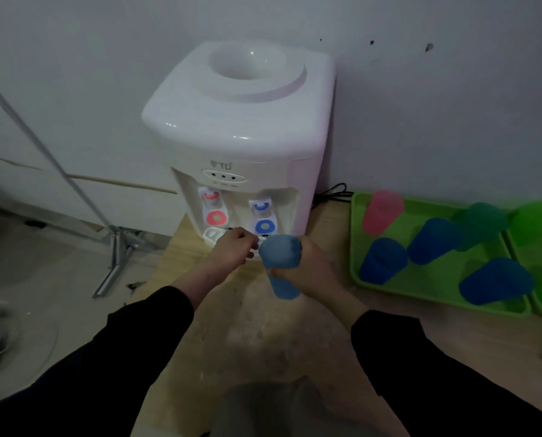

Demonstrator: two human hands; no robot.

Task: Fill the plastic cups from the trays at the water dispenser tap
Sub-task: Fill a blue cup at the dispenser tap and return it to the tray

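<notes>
Dim grey wall [421,105], wooden floor [294,342]

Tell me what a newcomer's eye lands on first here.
The white water dispenser stands centre against the wall, red tap and blue tap in front. Just before it the right hand holds a pale blue cup. A bright green tray of coloured cups lies to the right.

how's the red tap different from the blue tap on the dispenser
The red-ringed white plastic tap sits left on the white dispenser, the blue-ringed white plastic tap right. The blue one is nearer the pale blue plastic cup in the right hand. Both share one shape.
</notes>
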